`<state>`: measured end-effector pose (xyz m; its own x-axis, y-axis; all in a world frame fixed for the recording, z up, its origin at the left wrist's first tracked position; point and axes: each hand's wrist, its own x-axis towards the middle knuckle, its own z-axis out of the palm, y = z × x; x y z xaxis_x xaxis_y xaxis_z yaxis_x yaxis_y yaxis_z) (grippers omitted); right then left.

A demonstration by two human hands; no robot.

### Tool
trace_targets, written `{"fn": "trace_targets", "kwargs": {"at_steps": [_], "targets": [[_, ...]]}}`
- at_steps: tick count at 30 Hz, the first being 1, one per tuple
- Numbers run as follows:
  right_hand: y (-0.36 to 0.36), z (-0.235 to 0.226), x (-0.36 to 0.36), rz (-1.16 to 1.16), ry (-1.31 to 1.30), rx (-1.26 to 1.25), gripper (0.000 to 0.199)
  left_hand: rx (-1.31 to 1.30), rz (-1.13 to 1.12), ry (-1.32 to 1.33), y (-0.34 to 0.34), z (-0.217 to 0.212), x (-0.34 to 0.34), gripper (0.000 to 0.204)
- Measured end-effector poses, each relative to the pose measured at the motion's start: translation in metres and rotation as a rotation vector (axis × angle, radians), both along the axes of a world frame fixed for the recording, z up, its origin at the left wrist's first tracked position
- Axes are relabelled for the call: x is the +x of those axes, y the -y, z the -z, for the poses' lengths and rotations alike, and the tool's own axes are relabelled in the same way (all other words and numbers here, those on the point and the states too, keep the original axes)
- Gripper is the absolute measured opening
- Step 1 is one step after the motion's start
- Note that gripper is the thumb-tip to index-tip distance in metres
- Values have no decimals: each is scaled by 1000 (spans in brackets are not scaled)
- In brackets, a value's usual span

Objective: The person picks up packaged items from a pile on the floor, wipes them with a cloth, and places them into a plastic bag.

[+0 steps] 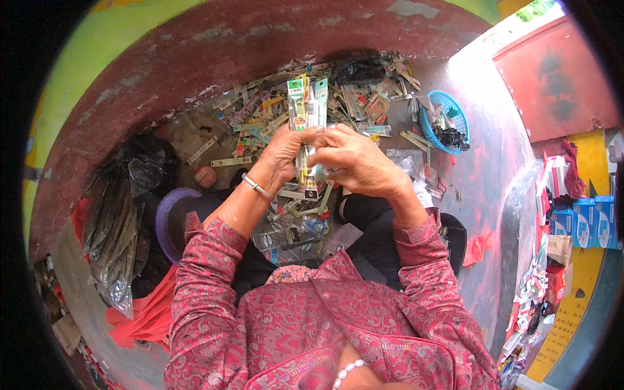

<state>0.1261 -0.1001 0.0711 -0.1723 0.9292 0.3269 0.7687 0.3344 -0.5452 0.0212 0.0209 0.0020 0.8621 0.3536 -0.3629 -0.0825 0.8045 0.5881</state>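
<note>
In front of my chest, my left hand (282, 151) is closed round a few long, slim clear-plastic packets (298, 103) with hang-hole tops, one green-topped and one pale teal. They stand roughly upright and reach below my fingers. From the other side my right hand (363, 162) bends its fingers against the same packets, thumb and fingertips pinching near their middle. What lies inside the packets is too small to make out. Under my hands and beyond them spreads a heap of similar packets (260, 117), many loose and crossing each other.
A blue plastic basket (444, 104) with dark pieces stands right of the heap. Black plastic bags (146, 159) and bundled clear sleeves (116, 227) lie at the left by a red cloth (146, 309). The maroon wall (195, 58) closes the far side; blue boxes (595, 221) stand far right.
</note>
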Motion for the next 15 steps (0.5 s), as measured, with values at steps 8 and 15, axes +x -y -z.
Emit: {"fn": "trace_targets", "kwargs": {"at_steps": [8, 15], "targets": [[4, -23, 31, 662, -994, 352, 21, 180, 33, -95, 6, -8, 4, 29], [-31, 22, 18, 444, 116, 475, 29, 319, 130, -14, 25, -26, 0, 37]]}}
